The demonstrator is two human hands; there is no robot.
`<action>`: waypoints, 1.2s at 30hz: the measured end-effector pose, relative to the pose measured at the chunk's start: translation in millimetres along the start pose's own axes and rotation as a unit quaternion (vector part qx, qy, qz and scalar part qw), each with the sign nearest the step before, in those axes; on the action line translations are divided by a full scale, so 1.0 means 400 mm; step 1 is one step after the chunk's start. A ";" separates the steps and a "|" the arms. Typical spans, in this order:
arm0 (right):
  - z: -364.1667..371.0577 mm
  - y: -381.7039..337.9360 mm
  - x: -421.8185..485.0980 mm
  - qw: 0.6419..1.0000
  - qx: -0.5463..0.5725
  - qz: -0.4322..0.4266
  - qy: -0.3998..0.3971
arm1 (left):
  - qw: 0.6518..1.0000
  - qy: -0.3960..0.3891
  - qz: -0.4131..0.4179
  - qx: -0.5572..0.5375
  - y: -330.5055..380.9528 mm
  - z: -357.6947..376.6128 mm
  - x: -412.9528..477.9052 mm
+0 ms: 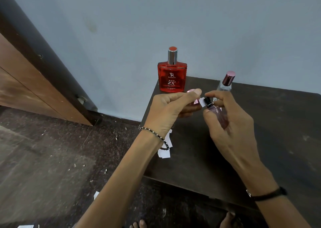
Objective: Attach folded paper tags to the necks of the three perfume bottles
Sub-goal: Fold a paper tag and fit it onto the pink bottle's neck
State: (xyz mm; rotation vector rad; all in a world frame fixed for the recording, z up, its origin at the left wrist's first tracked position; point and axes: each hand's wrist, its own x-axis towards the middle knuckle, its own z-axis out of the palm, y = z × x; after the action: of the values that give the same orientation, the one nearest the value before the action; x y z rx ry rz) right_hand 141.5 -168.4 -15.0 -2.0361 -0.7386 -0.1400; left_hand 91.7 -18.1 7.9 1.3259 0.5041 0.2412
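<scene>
My right hand (231, 123) holds the pink glass bottle (219, 117) above the bench (260, 132); my left hand (169, 109) pinches the thin paper tag (202, 102) at its neck. Glass is slippery, so I grip its sides

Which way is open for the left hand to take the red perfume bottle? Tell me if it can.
Probably yes: the red perfume bottle stands uncovered just beyond the left hand, but that hand is busy pinching the paper tag.
</scene>
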 end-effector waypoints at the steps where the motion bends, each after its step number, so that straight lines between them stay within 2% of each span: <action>1: 0.003 0.000 -0.001 1.000 -0.012 -0.011 0.004 | 1.000 -0.004 0.001 0.000 -0.001 -0.001 -0.001; 8: -0.010 -0.005 -0.002 0.995 -0.066 -0.058 0.052 | 1.000 0.012 0.011 0.024 -0.002 -0.011 0.004; 11: -0.008 -0.006 -0.005 0.994 -0.078 -0.061 0.036 | 1.000 -0.008 -0.001 0.008 -0.002 -0.004 0.000; 16: 0.009 -0.001 -0.008 0.989 -0.129 -0.063 0.023 | 0.993 -0.036 -0.050 -0.102 0.011 0.005 -0.006; 22: 0.013 0.001 -0.009 0.986 -0.155 -0.069 0.010 | 0.990 -0.051 -0.083 -0.101 0.010 -0.003 -0.004; 36: 0.015 -0.007 -0.006 0.987 -0.149 -0.053 -0.003 | 0.987 -0.064 -0.104 -0.105 -0.001 -0.012 0.001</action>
State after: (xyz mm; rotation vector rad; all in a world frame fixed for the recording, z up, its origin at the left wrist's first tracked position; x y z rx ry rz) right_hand 136.8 -163.8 -17.3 -2.2805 -0.8724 -0.3212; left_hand 89.8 -13.9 6.6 1.0666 0.4904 0.0334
